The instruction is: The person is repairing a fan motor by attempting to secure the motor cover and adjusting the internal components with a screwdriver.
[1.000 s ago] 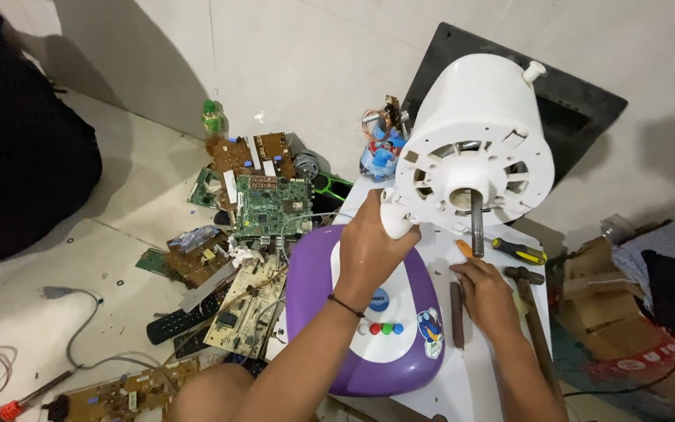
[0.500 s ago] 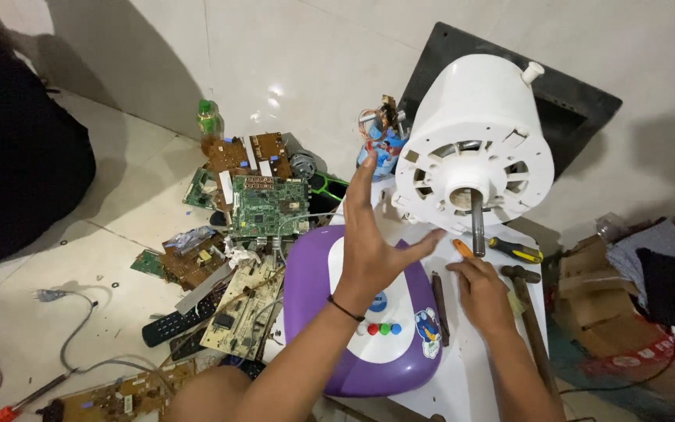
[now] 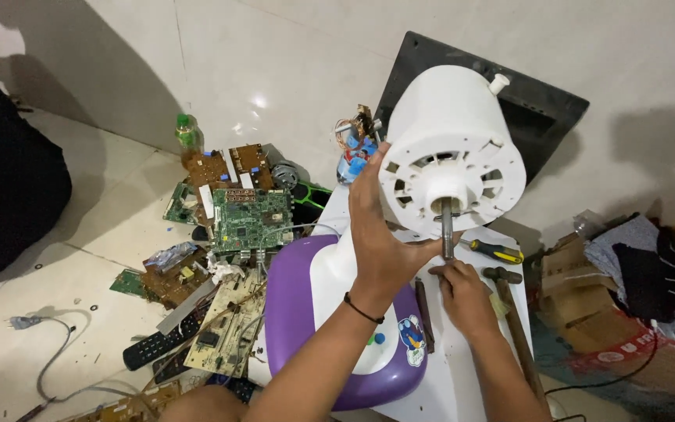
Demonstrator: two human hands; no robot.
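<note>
From the head camera, a white fan motor housing (image 3: 451,148) stands above a purple and white fan base (image 3: 330,312), its round vented face tilted toward the viewer and a bare metal shaft (image 3: 447,227) sticking out of the middle. The left hand (image 3: 380,234) is spread flat, fingers straight up and thumb hooked toward the shaft, its palm lying against the left rim of the housing; it braces rather than grips, closed on nothing. The right hand (image 3: 462,293) sits just below the tip of the shaft with its fingers curled in. Whether it pinches something small there I cannot tell, as the fingers hide it.

The housing looks like hard moulded plastic, so it should be stiff, smooth and a bit slippery under a flat palm. With a motor inside it is likely top-heavy on its neck and apt to swing. The slotted face looks thin and could crack if squeezed. The solid outer rim and the drum behind it seem the safer places to hold, and the shaft is rigid enough to steady with two fingers.

On the white board beside the right hand lie a yellow-handled screwdriver (image 3: 494,252) and a hammer (image 3: 513,320). To the left, circuit boards (image 3: 250,219), remote controls (image 3: 158,352) and a green bottle (image 3: 187,133) litter the tiled floor (image 3: 56,297)
</note>
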